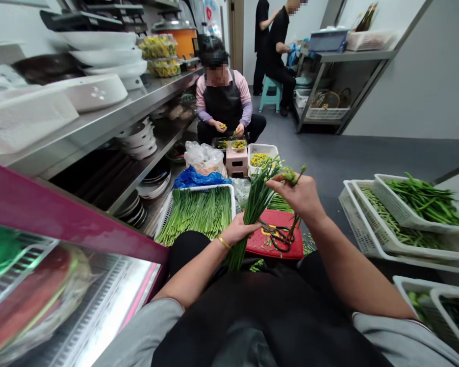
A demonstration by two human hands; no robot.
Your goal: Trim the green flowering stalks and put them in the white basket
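Observation:
My left hand (237,230) is wrapped around a thick bunch of flowering chives (258,196), held upright and slightly tilted over my lap. At the top of the bunch, my right hand (304,196) pinches some green chive buds (290,176) between thumb and fingers. Below my hands, black-handled scissors (283,239) lie on a red stool-like surface (260,247) scattered with green bits. A white basket (233,199) full of neatly laid chive stems (202,211) stands in front to the left. More green stems (279,203) lie just behind the red surface.
Opposite me a seated person (224,97) handles yellow flowers over clear boxes on a pink stool (236,162). Steel shelves (153,104) with dishes run along the left. White baskets of green beans (401,216) stand on the right. Two other people are by a rack (323,57) behind.

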